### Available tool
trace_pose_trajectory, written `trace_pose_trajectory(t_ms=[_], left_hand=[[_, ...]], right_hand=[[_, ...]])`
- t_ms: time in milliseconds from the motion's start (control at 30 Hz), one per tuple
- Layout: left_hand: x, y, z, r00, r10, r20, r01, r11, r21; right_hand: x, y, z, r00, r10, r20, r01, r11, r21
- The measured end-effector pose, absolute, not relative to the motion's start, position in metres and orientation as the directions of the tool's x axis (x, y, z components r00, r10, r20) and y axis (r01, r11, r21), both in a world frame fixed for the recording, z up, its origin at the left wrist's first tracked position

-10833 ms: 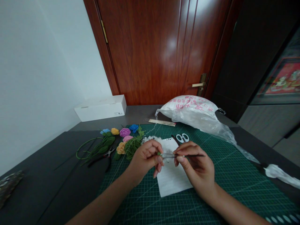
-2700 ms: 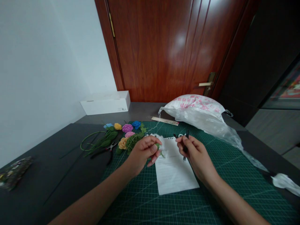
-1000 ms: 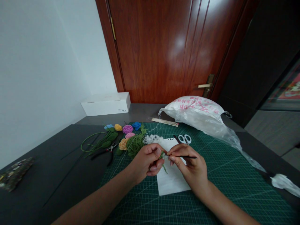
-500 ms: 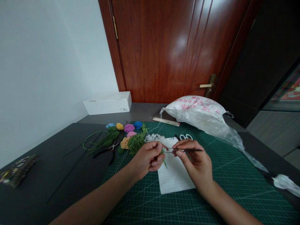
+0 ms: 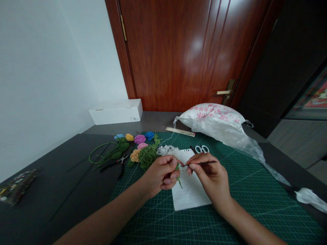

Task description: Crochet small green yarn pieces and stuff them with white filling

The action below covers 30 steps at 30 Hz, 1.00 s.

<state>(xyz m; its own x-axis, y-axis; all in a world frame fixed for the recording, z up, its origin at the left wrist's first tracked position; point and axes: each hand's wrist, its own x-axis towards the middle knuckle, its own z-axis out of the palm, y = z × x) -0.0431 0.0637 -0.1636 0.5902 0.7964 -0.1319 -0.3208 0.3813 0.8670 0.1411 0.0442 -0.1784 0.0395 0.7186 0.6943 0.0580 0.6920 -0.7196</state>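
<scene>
My left hand (image 5: pixel 160 176) pinches a small green crocheted leaf (image 5: pixel 179 180), whose tip hangs below my fingers. My right hand (image 5: pixel 209 172) grips a thin dark crochet hook (image 5: pixel 201 163) between thumb and fingers, held nearly level. Its tip reaches the leaf at my left fingertips, and the exact contact is hidden. Both hands hover above a sheet of white notepaper (image 5: pixel 190 194) lying on a green cutting mat (image 5: pixel 245 200). A white thread runs from my left hand across the mat.
White fluffy yarn (image 5: pixel 167 150), a green crocheted mass (image 5: pixel 147 157) and several crocheted roses (image 5: pixel 140 139) lie at the mat's far left. Scissors (image 5: pixel 201 149), a ruler (image 5: pixel 180 131), a plastic bag (image 5: pixel 214 122), pliers (image 5: pixel 120 161) and a white box (image 5: pixel 115 111) are nearby.
My right hand has shifted slightly down and left, with the hook tilting a little. My left hand keeps its pinch on the leaf.
</scene>
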Motion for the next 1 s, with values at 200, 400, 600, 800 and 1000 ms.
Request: trace_pose_trajectory(t_ms=[200,400,600,800,1000], left_hand=[[-0.043,0.062,-0.166,0.600,0.791,-0.118,-0.312,0.368,0.876],[-0.043,0.064,-0.160,0.524,0.843,-0.122,-0.321,0.328,0.889],[-0.044,0.066,-0.159,0.500,0.858,-0.119,-0.339,0.321,0.885],[-0.044,0.065,-0.160,0.534,0.835,-0.131,-0.294,0.329,0.897],[-0.045,0.066,-0.162,0.537,0.833,-0.129,-0.297,0.331,0.896]], right_hand=[[0.136,0.046,-0.184,-0.017,0.643,0.765,0.036,0.765,-0.643],[0.145,0.052,-0.182,-0.015,0.673,0.739,0.068,0.738,-0.671],[0.152,0.048,-0.171,0.059,0.660,0.749,0.009,0.750,-0.661],[0.149,0.048,-0.171,0.003,0.620,0.785,0.069,0.783,-0.619],[0.151,0.047,-0.171,0.032,0.638,0.769,0.083,0.765,-0.638]])
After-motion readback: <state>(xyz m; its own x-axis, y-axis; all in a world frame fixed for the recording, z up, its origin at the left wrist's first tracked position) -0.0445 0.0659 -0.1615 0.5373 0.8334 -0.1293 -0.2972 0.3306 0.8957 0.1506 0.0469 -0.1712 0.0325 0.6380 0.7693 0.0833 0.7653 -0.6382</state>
